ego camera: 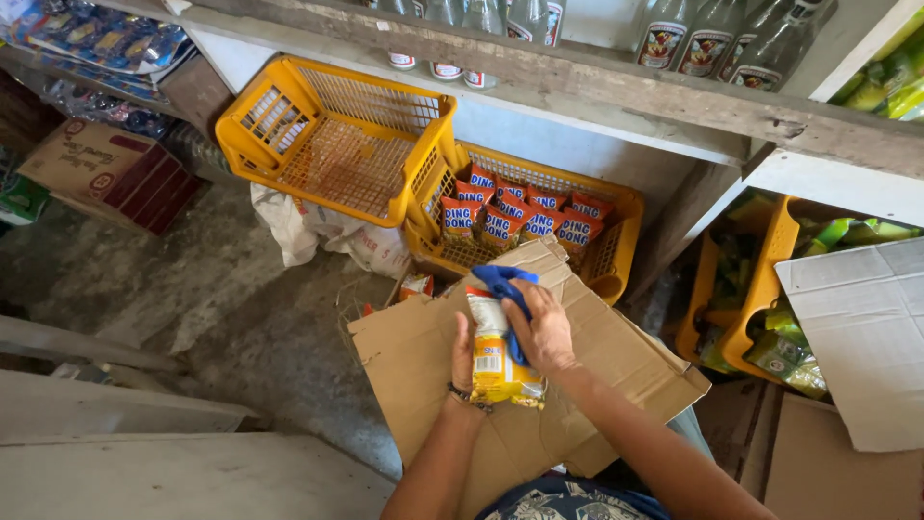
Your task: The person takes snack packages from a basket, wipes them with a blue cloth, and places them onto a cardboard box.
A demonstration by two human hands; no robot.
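Observation:
My left hand [463, 354] holds a yellow and white snack packet [496, 358] upright over an opened cardboard box [616, 356]. My right hand [542, 329] presses a blue cloth [504, 284] against the packet's side and top. Just beyond the box, a yellow plastic basket [621, 207] holds several red and blue snack packets [502, 227] standing in rows. A second yellow basket [337, 144] with nothing in it rests tilted on the first one's left rim.
A wooden shelf [597, 82] with glass bottles [707, 43] runs above. More yellow baskets [756, 289] with green packets stand at right beside a flattened white carton [861, 337]. A cardboard box [91, 164] and white sack [318, 231] lie on the concrete floor at left.

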